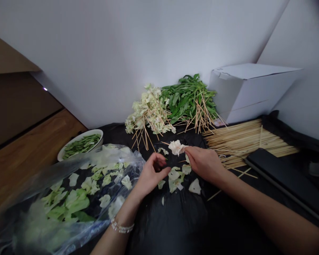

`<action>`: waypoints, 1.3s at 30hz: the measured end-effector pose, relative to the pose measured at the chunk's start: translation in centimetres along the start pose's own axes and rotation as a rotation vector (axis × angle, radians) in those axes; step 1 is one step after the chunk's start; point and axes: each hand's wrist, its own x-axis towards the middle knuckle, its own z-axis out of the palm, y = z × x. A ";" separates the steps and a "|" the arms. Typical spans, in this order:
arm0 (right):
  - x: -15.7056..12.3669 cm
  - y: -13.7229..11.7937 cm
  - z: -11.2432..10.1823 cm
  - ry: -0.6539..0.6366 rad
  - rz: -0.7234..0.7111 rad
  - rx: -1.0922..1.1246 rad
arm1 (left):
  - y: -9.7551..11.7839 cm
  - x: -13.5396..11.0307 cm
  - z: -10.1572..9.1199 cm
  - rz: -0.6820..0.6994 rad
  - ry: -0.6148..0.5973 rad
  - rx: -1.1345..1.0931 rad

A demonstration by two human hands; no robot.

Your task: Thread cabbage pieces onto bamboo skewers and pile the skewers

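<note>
Pinched in my right hand is a cabbage skewer; its bunched pale cabbage leaf shows left of the fingertips. A short length of thin stick pokes out past the leaf's left side. My left hand hovers lower and to the left, fingers curled and thumb apart, with nothing visible in it. Torn cabbage pieces lie on the black sheet below and between both hands. Beside my left forearm, a clear plastic bag holds more cabbage leaves.
Cabbage skewers and green leafy skewers are piled against the wall. Many bare bamboo sticks lie at right, near a black flat case and a white box. A bowl of cut green vegetables stands at left.
</note>
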 end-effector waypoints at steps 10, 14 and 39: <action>-0.1 -0.2 0.2 0.060 -0.043 -0.007 | 0.3 -0.4 0.0 0.261 -0.217 0.404; -0.2 -0.2 0.1 0.074 -0.048 -0.003 | -0.2 0.1 -0.4 0.126 -0.010 0.247; -0.8 -1.2 0.6 -0.061 -0.307 0.042 | -0.6 1.4 -1.5 -0.479 0.365 -1.080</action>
